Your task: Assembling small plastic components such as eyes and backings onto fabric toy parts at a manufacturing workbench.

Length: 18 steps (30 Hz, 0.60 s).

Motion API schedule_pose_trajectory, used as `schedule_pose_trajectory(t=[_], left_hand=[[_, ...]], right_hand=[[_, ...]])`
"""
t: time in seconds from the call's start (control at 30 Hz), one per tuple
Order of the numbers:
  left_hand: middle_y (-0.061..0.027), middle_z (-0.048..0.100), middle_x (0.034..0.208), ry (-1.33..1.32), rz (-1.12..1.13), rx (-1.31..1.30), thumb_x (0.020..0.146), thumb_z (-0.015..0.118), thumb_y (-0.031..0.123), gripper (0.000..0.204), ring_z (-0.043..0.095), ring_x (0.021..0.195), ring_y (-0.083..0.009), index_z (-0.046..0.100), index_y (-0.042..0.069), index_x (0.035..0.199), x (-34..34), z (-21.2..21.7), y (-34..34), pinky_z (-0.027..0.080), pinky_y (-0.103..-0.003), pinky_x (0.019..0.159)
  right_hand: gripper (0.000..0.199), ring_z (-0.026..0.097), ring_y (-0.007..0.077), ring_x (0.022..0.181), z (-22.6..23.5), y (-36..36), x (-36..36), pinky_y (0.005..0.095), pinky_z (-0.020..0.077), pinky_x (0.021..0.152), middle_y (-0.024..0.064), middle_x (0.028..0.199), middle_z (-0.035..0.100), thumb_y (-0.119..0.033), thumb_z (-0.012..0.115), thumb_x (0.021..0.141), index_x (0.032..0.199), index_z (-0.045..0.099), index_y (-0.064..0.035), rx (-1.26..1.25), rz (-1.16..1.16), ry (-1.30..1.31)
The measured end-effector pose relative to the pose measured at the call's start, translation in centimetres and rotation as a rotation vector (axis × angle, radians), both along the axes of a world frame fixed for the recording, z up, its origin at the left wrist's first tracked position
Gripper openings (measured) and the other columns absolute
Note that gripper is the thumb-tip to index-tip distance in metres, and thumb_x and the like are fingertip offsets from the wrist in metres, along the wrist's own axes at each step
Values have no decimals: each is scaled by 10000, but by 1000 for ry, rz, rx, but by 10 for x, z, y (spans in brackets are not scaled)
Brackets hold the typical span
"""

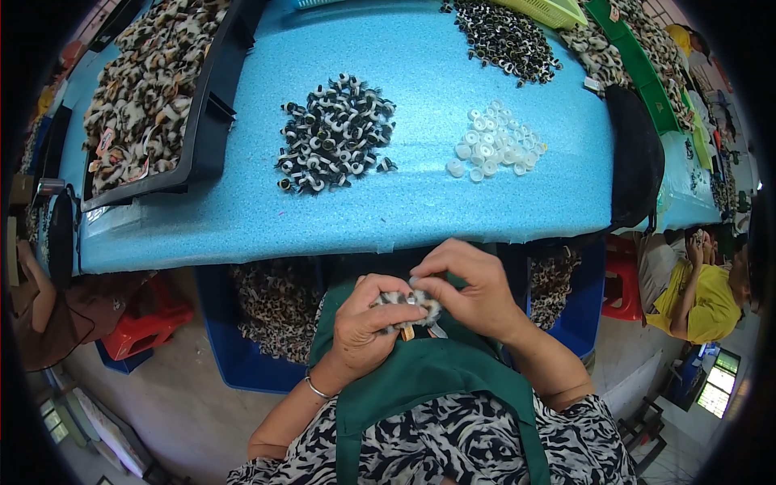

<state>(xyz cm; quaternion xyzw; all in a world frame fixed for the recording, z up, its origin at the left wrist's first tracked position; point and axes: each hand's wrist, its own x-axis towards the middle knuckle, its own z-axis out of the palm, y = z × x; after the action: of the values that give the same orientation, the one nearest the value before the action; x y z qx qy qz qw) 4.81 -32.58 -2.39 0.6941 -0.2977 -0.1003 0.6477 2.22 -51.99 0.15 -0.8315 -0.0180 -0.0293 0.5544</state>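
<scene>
In front of my green apron, below the table edge, my left hand (361, 325) is wrapped round a small furry plush piece (432, 310) in white, black and tan. Small tags hang from its lower side. My right hand (478, 289) meets it from the right, thumb and forefinger pinched together at the plush. A tiny pale thing shows at those fingertips, too small to name. On the table ahead lie a pile of black-and-white toy eyes (335, 137) with dark lashes and, to its right, a pile of translucent white plastic washers (497, 144).
A black crate (212, 133) of furry pieces stands on the blue table (420, 202) at left. Dark small parts (509, 40) lie at the back right, near a black bag (634, 153). Blue bins (222, 347) flank my lap. Other people sit on both sides.
</scene>
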Motion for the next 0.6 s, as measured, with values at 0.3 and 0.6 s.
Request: schedule_pose_trajectory(t=[0.3, 0.6], left_hand=[[-72, 584, 1015, 7, 29, 9, 626, 735, -92, 370, 587, 887, -217, 763, 132, 919, -11, 7, 7, 481, -305, 728], [-67, 566, 1008, -65, 16, 0, 632, 742, -91, 377, 577, 886, -213, 766, 147, 924, -20, 8, 12, 482, -298, 721]], right_hand=[[107, 647, 145, 748, 8, 3, -9, 267, 511, 666, 82, 850, 666, -19, 711, 820, 924, 699, 0, 232, 99, 193], [90, 630, 118, 760, 9, 3, -17, 245, 500, 696, 63, 856, 652, -35, 694, 836, 921, 700, -7, 294, 117, 242]])
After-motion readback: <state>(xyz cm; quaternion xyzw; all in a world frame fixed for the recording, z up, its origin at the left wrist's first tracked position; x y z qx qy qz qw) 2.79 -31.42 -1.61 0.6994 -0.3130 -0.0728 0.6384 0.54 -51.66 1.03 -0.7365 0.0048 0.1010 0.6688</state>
